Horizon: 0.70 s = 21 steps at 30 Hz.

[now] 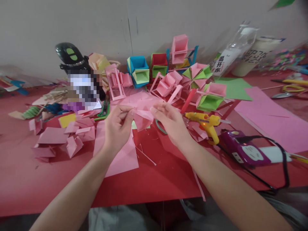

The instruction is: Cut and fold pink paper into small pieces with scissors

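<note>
A small folded piece of pink paper (143, 119) is held up over the red table between both hands. My left hand (119, 123) pinches its left edge with thumb and forefinger. At the paper's right edge, my right hand (169, 120) has thumb and fingers closed on it. A pink sheet (120, 160) lies flat below the left hand. Close beyond the hands stand folded pink paper models (168, 83). A yellow hot glue gun (204, 122) with an orange light rests just right of my right hand.
Folded pink pieces (74, 144) lie at left, beside a phone on a black stand (72, 57). Blue, red and green paper boxes (138, 69) line the back. A purple power strip (247, 149) with a black cable, pink sheets (274, 118) and a bottle (231, 51) occupy the right.
</note>
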Tool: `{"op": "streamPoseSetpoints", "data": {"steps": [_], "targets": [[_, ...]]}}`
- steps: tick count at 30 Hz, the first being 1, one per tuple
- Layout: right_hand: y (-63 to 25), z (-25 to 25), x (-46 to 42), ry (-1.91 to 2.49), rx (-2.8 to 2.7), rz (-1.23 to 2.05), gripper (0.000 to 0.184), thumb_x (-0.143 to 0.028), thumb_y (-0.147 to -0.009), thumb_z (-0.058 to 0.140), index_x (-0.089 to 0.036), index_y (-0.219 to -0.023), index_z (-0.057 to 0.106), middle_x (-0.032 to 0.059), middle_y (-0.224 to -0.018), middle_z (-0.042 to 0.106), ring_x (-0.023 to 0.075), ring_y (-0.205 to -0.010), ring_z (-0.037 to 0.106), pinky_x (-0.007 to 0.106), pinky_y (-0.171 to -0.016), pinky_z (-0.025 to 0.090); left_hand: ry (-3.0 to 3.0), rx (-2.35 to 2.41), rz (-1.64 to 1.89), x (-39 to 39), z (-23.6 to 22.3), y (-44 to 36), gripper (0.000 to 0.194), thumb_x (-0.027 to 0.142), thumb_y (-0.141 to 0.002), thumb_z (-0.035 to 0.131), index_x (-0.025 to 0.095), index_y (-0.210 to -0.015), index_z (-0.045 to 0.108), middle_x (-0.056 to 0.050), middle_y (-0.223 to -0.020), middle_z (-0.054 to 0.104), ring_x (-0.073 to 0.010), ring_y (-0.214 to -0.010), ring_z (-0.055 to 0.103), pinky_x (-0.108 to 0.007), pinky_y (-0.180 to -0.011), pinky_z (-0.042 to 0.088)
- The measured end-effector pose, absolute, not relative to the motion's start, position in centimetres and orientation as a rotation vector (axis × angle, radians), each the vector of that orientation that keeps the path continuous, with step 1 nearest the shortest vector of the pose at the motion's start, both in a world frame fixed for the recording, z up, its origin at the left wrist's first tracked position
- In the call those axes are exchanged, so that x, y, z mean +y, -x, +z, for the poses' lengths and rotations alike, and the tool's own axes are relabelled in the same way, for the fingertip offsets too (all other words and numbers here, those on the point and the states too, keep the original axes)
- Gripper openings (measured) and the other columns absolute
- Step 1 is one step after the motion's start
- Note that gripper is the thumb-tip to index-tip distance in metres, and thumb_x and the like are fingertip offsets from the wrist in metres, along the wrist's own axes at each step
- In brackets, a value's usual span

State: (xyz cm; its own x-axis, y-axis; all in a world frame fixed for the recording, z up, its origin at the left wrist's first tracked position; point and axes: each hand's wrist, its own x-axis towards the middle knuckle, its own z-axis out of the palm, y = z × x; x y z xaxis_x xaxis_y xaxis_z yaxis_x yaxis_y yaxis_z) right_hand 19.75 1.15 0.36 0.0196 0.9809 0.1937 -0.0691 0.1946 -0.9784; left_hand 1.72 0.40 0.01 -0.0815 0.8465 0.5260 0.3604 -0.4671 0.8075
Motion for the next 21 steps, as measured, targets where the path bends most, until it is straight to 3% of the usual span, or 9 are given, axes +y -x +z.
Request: {"op": "streamPoseSetpoints", "data": {"steps": [4, 10, 16, 21], "targets": [[-19.6, 0.7, 1.0, 1.012, -1.202, 1.358, 0.038, -0.044, -0.071, 0.084, -0.021, -0.076, 0.054, -0.0044, -0.071, 0.051, 0.0116, -0.068, 0.051, 0.028, -0.064, 0.041, -1.751, 1.266, 1.590, 0.3, 0.2, -1.9, 0.011, 0.030, -0.092, 0.067, 0.019, -0.093, 0.067, 0.001, -0.071, 0.068, -0.0118, -0.062, 0.064, -0.024, -0.065, 0.056], [-20.1, 0.2, 1.4, 0.966, -1.217, 1.383, 0.038, -0.040, -0.065, 0.088, -0.020, -0.081, 0.060, -0.0046, -0.071, 0.056, 0.0107, -0.065, 0.051, 0.027, -0.062, 0.040, -1.320, 1.082, 1.477, 0.8, 0.7, -1.9, 0.015, 0.032, -0.087, 0.071, 0.019, -0.091, 0.064, 0.001, -0.070, 0.068, -0.0151, -0.065, 0.068, -0.033, -0.071, 0.062], [-20.3, -0.2, 1.8, 1.026, -1.254, 1.312, 0.051, -0.044, -0.068, 0.086, -0.021, -0.107, 0.064, 0.0025, -0.088, 0.067, 0.0186, -0.086, 0.064, 0.036, -0.082, 0.052, -1.320, 1.138, 1.462, 0.7, 1.2, -1.9, 0.018, 0.029, -0.085, 0.071, 0.018, -0.099, 0.068, 0.001, -0.067, 0.066, -0.0149, -0.065, 0.068, -0.032, -0.072, 0.062], [-19.9, -0.2, 0.9, 1.078, -1.467, 1.014, 0.071, -0.040, -0.068, 0.087, -0.025, -0.129, 0.054, 0.0111, -0.131, 0.060, 0.0257, -0.111, 0.063, 0.042, -0.090, 0.055, -1.634, 1.394, 1.479, 0.4, 1.0, -1.9, 0.025, 0.026, -0.090, 0.064, 0.017, -0.110, 0.072, 0.002, -0.061, 0.064, -0.0135, -0.056, 0.062, -0.028, -0.063, 0.059]]}}
